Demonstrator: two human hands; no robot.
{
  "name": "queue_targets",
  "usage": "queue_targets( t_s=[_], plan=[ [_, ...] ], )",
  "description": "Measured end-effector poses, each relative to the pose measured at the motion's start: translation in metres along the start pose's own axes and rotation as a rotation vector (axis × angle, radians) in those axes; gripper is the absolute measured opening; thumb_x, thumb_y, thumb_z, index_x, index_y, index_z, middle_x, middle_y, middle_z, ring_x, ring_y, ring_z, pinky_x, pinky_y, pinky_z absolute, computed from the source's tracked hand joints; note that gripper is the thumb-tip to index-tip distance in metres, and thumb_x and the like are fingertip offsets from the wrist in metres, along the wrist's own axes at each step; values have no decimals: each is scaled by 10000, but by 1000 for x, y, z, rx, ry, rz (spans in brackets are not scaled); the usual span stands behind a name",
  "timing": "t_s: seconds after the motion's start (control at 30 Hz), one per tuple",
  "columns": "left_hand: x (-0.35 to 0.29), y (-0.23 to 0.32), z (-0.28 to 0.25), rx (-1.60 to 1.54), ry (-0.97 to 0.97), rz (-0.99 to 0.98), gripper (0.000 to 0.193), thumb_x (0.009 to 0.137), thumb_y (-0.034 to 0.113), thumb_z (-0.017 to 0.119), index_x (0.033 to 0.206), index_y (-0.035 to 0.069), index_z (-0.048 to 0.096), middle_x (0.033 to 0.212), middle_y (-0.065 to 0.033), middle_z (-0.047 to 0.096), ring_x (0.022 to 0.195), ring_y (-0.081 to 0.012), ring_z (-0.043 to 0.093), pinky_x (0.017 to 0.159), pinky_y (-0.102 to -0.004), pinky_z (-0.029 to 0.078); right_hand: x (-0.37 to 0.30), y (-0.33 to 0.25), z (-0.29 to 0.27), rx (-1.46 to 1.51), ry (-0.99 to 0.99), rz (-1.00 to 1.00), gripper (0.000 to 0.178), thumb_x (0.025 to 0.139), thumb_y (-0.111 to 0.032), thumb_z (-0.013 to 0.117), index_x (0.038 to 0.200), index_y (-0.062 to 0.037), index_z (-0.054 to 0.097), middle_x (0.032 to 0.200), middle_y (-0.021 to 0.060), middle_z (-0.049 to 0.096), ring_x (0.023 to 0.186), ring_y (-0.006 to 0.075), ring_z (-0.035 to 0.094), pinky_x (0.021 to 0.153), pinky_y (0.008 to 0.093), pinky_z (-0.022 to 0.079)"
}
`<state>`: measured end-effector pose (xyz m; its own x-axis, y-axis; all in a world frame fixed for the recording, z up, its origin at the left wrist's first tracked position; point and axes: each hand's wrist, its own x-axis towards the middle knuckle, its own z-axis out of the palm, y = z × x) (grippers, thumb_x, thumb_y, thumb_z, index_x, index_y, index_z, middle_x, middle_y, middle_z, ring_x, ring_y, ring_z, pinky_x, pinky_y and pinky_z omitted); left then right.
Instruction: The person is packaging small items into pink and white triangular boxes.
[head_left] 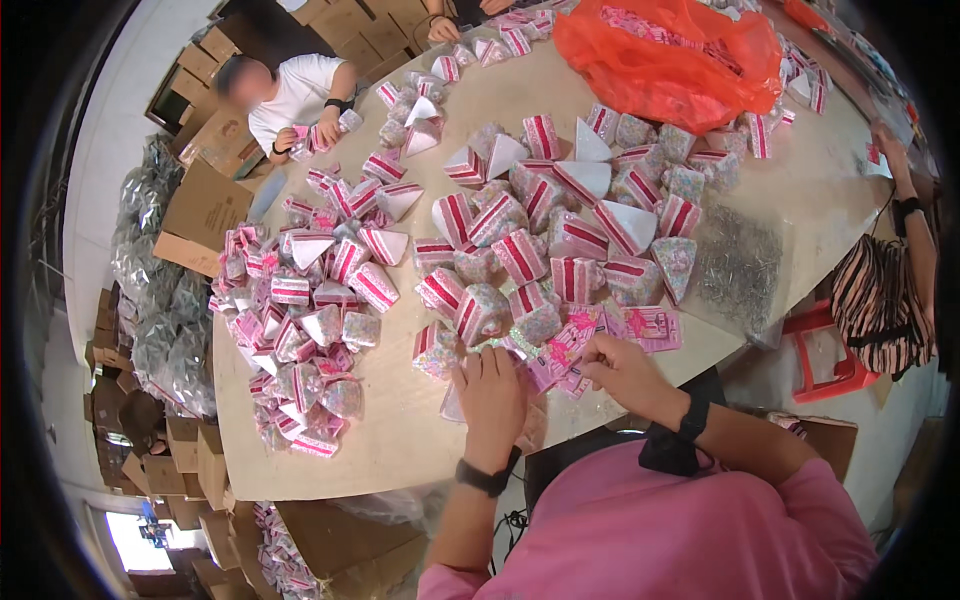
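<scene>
My left hand [490,400] is at the near edge of the table, back up, its fingers bent together; what lies under the fingertips is hidden. Just beyond them is a wrapped toy cake slice [437,350] with sprinkles and a pink stripe. To the right, my right hand [630,372] pinches the edge of a printed pink card [572,345] with thumb and fingers. Another pink card [650,326] lies beyond that hand. A big heap of cake slices [520,255] in clear wrapping spreads beyond both hands.
A second heap of wrapped slices [300,320] covers the table's left side. An orange-red plastic bag [670,60] of pink packs sits at the far right. A pile of small metal-looking pieces [738,260] lies on the right. Co-workers sit across and at right, near a red stool [825,350].
</scene>
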<state>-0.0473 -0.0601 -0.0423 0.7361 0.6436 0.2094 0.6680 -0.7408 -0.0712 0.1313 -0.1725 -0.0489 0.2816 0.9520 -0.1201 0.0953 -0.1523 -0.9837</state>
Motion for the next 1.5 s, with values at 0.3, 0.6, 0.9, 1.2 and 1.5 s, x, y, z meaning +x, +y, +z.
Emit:
queue_targets(
  t_s=[0.3,0.6,0.9,1.2,1.5],
  plan=[
    [22,-21,10,-104,-91,38,437,679,220,739,1028,25,562,905,-129,591,942,-313,539,985,-495,303,-1,2,-4,143,8,36,67,846,-64,575,862,-19,528,783,16,524,670,83,518,590,245,461],
    [2,-12,-33,-458,60,-12,457,658,149,746,1026,30,503,934,-141,529,911,-335,493,811,-423,386,6,-41,-12,328,50,-18,89,825,-64,584,853,5,534,743,50,564,608,95,548,521,251,452],
    [3,32,-71,-510,64,87,453,636,112,757,985,13,485,927,-154,507,914,-349,474,792,-437,375,8,-47,4,-149,142,-349,50,833,-58,593,846,-12,578,830,35,564,793,106,542,674,269,449],
    [-7,42,-69,-695,1,19,486,701,138,741,1084,-8,481,969,-140,544,925,-295,511,791,-401,400,19,-34,3,774,-67,58,44,859,-67,611,864,-24,606,976,47,604,839,124,548,787,269,448],
    [12,46,-88,-831,238,53,113,782,42,659,850,21,571,732,-92,551,661,-220,533,611,-324,421,9,-43,2,755,-170,-31,73,874,-57,606,863,2,564,838,73,621,760,142,627,675,258,515]
  ],
)
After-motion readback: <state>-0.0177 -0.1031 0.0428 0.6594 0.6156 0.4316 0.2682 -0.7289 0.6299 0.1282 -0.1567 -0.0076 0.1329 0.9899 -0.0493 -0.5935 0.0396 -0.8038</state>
